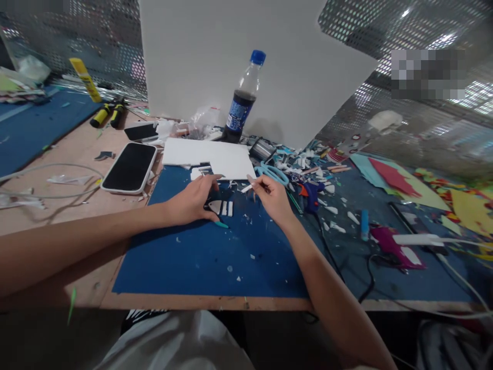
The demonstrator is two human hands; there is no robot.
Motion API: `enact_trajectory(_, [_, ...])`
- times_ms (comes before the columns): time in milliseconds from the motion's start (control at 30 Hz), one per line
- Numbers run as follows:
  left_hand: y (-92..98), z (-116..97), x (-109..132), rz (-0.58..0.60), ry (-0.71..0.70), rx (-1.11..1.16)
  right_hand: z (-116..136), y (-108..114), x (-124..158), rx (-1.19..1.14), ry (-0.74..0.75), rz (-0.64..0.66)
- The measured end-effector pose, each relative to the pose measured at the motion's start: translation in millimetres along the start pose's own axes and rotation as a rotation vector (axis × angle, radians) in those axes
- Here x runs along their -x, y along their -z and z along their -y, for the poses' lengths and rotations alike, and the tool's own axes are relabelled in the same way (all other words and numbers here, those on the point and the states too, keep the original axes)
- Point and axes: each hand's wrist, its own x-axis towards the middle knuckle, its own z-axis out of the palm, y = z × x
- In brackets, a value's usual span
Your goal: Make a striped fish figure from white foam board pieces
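My right hand pinches a small white strip between thumb and fingertips, above the blue cutting mat. To its left, my left hand rests on the mat with thumb and fingers apart, curved around some small white cut pieces. One piece is rounded at an end and two are short bars; they lie side by side. Just beyond both hands lies a white foam-like board with a notch cut from its near edge. Light-blue-handled scissors lie right behind my right hand.
A phone lies left of the mat. Behind the board stands a cola bottle before a large white panel. A blue glue gun and scattered white scraps lie right. Pliers and a yellow glue stick are back left.
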Motion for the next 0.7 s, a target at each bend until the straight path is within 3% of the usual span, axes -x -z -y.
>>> enact_trajectory(267, [2.3,-3.0,-1.1,0.062,0.141,0.031,1.1,-0.7,-0.1,0.071,-0.026,0.063])
enact_trajectory(700, [10.7,-4.0,9.9,0.081,0.257,0.018,0.5,-15.2,3.1,0.191,0.122,0.178])
